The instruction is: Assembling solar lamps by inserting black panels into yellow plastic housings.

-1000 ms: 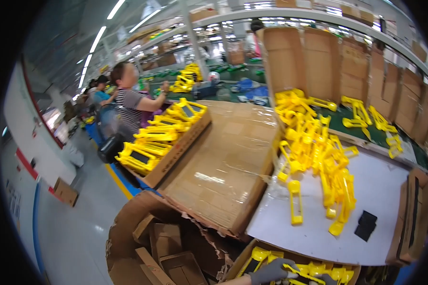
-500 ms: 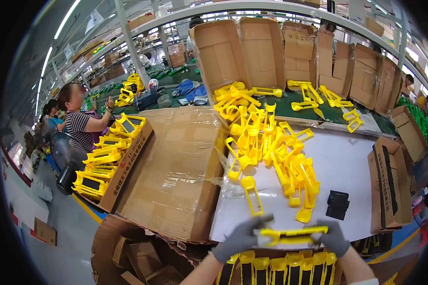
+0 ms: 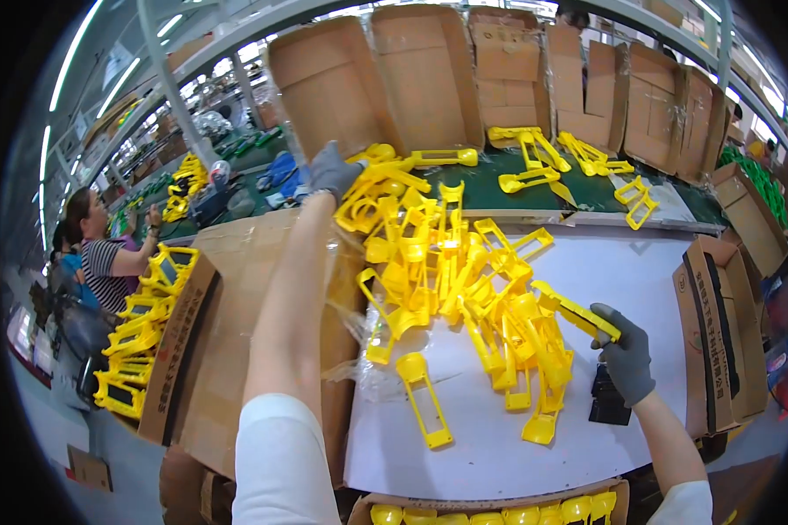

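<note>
1. On the white table (image 3: 656, 289) in front of us lies a loose heap of yellow plastic parts (image 3: 464, 280), spreading from the far left down toward the near right.
2. Our left hand (image 3: 331, 171), in a grey glove, reaches to the far end of the heap; its fingers curl over the top pieces there, so it seems to be gathering or gripping them, though the palm side is hidden and we cannot tell exactly which piece it has.
3. Our right hand (image 3: 626, 354), also gloved, is closed around one long yellow part (image 3: 578, 311) at the near right edge of the heap, holding it slanted above the table, just over a small black object (image 3: 606, 404) lying there.
4. At the near edge, a cardboard box (image 3: 490, 506) shows a row of yellow parts standing in it; flattened and open cartons stand beyond the heap and on the right.
5. To the left, a big flat carton (image 3: 237, 297) lies beside the table, and farther left another person (image 3: 105, 262) works at a box of similar yellow parts.
6. We judge the step in hand to be sorting: picking pieces out of the heap, one in each hand.
7. The next move calls for a clean lift, so that neighbouring pieces tangled in the heap are not dragged along.
</note>
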The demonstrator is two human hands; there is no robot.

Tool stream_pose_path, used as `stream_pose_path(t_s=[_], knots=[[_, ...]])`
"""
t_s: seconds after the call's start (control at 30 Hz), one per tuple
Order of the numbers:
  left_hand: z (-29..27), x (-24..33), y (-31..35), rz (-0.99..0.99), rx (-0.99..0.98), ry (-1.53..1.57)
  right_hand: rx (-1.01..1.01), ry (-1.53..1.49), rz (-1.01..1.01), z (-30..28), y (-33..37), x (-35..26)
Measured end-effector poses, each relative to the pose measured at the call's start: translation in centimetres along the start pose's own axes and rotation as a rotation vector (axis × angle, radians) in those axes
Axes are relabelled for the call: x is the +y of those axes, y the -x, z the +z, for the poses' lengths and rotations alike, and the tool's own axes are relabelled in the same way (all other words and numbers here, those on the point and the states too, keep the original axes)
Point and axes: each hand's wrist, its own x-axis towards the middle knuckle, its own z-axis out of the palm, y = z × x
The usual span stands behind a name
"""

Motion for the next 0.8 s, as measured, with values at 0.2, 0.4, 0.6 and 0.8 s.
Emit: stream_pose_path(t_s=[0.2, 0.4, 0.6, 0.8], knots=[[3.8, -2.1, -3.8, -0.303, -0.464, 0.108, 0.076, 0.100, 0.056, -1.6, -2.2, 3.2], [6.0, -2.1, -3.5, -0.386, -0.707, 0.412, 0.142, 0.282, -0.136, -1.9, -4.7, 6.8], [7.1, -1.8, 0.5, 0.037, -0.531, 0.630, 0.036, 0.373, -0.268, 0.9, -5.7, 7.2], [5.2, -1.4, 6.8, 0.194, -0.586, 0.474, -0.071, 0.122, -0.143, 2.9, -3.7, 5.8]])
